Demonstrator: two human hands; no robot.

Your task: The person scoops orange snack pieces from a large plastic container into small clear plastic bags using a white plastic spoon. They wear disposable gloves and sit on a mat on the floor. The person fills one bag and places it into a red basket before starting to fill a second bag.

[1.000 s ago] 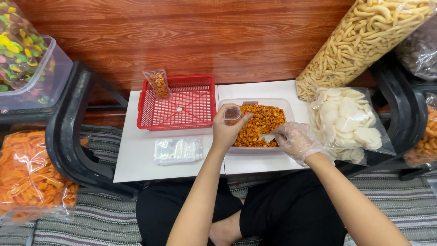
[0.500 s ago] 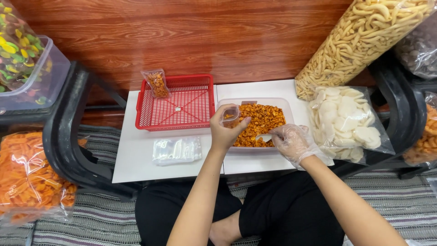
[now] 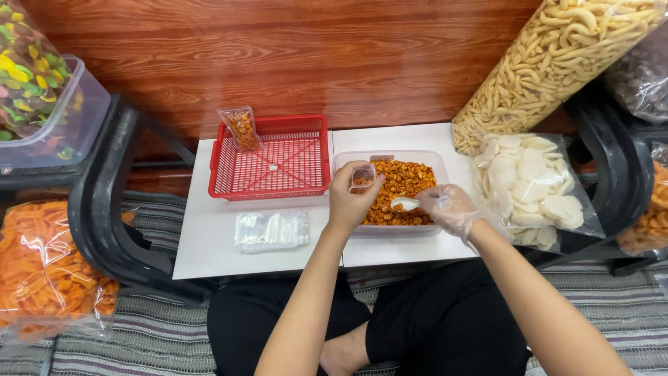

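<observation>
Left hand (image 3: 351, 202) bare, fingers clamped around a small clear pouch (image 3: 362, 176), held mouth-up over the 9 o'clock edge of the clear tub (image 3: 440, 167); a few orange bits already sit in the pouch bottom. Right hand (image 3: 451, 207) in a thin clear glove, fingers closed on a small white spoon (image 3: 405, 203), bowl pointing to 9 o'clock, lying on the orange snack mix (image 3: 403, 182) that fills the tub. Spoon is just beside the left hand, at its 3 o'clock. Tub stands on the white surface (image 3: 209, 240), centre-right.

At 9 o'clock of the tub, touching or nearly so: a red mesh basket (image 3: 292, 177). One filled snack pouch (image 3: 241, 129) leans at the basket's 10 o'clock corner. Stack of flat empty clear bags (image 3: 271, 230) lies at 6 o'clock of the basket.

At 3 o'clock of the tub: bag of round white crackers (image 3: 532, 188). At 1 o'clock: big bag of pale curled sticks (image 3: 557, 63). Far 9 o'clock: bag of orange chips (image 3: 42, 271) on the striped mat (image 3: 125, 348), bin with coloured snacks (image 3: 31, 83) above it. Person sits cross-legged in black trousers.
</observation>
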